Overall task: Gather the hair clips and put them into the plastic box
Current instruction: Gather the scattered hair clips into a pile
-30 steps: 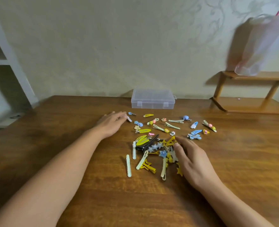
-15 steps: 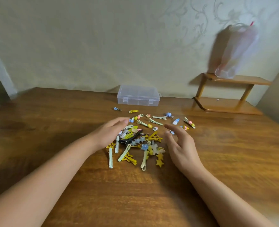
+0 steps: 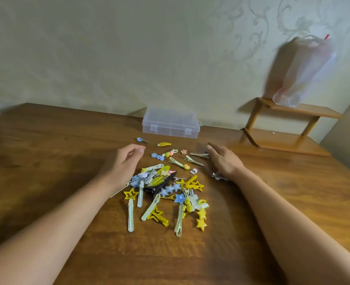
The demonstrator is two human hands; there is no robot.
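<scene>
Wooden table, corner shelf, hanging bag

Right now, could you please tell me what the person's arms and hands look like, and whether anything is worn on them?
Both forearms are bare as far as the picture shows: no sleeves reach into view. The left hand and right hand wear no gloves, and no watch, bracelet or ring shows. The right hand's fingertips are slightly blurred.

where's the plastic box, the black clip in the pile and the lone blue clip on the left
plastic box [image 3: 171, 125]: head view, on its clear front wall between the two latches
black clip [image 3: 162, 185]: head view, on the middle of its dark body
blue clip [image 3: 139, 139]: head view, on its blue ornament
</scene>
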